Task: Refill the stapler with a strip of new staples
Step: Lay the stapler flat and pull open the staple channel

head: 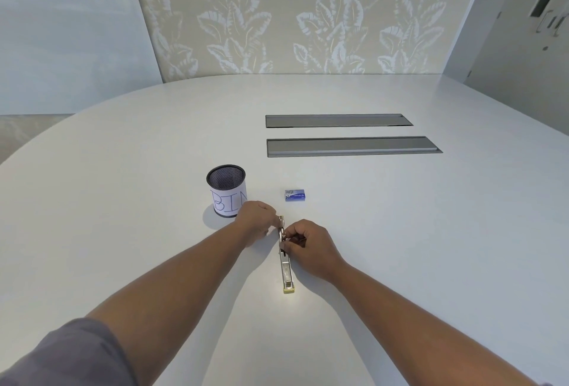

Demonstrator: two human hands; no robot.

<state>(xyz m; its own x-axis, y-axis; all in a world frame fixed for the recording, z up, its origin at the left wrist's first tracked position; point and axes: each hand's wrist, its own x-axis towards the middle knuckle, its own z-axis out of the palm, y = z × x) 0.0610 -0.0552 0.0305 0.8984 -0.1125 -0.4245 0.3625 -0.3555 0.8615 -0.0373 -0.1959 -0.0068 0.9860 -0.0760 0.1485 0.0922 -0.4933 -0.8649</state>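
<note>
The stapler (pixel 287 271) lies swung open flat on the white table (pixel 400 247), its metal staple channel facing up and its yellowish end pointing toward me. My left hand (pixel 257 222) grips its far end. My right hand (pixel 308 245) pinches at the middle of the stapler, near the hinge, with the fingers curled. Whether a staple strip is under those fingers is hidden. A small blue staple box (pixel 295 194) lies shut on the table beyond the stapler, apart from both hands.
A black mesh cup (pixel 226 190) with a paper label reading "BIN" stands just left of my left hand. Two grey recessed cable flaps (pixel 351 146) sit in the table farther back. A leaf-patterned wall rises behind the table.
</note>
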